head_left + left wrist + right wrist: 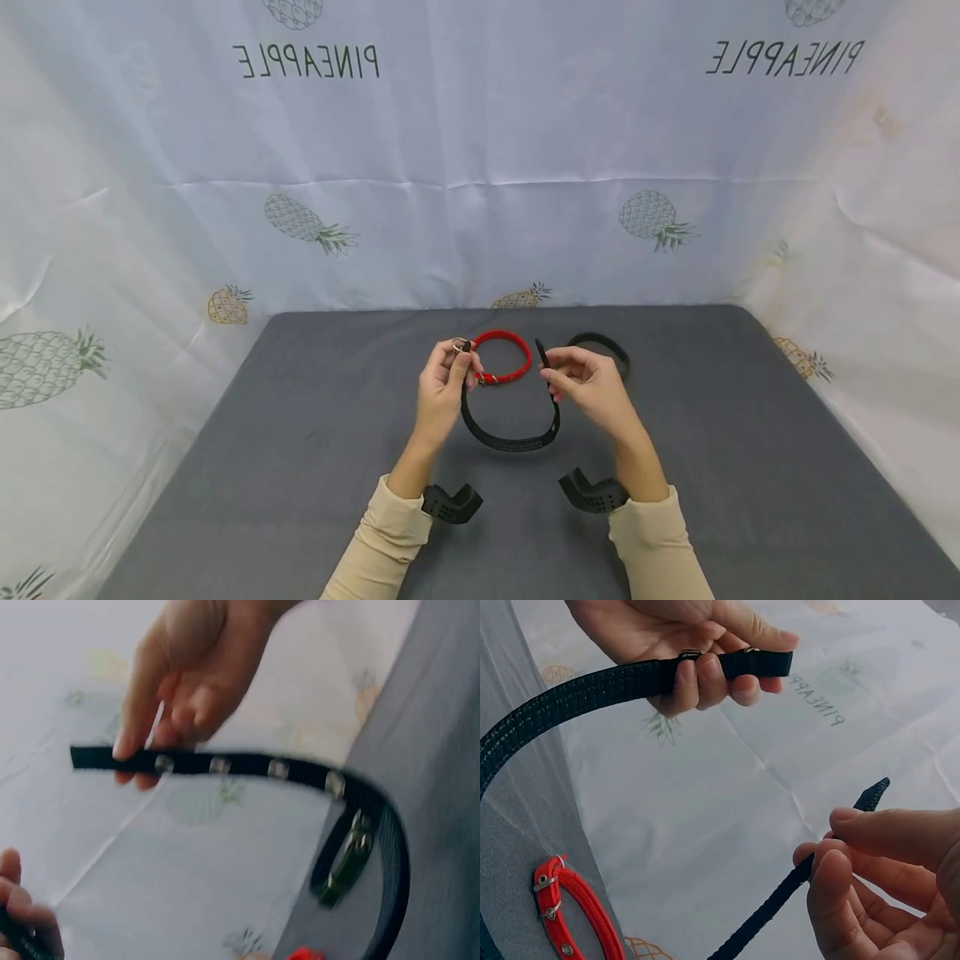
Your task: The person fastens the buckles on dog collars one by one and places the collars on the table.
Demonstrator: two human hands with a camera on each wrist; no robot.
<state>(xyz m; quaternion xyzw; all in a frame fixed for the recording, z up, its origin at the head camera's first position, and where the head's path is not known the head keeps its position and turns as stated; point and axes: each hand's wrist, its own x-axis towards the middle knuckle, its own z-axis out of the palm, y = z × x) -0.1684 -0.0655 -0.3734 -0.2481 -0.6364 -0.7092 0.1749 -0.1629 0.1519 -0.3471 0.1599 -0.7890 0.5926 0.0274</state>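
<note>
Grey tabletop (300, 467): black collar (510, 442) hangs between left hand (444, 385) and right hand (588, 385), each pinching one end.

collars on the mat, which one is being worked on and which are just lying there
In hand:
black collar, buckle end held by the left hand, tip end pinched by the right hand

Lying about:
red collar on the grey mat
second black collar behind the right hand
</note>
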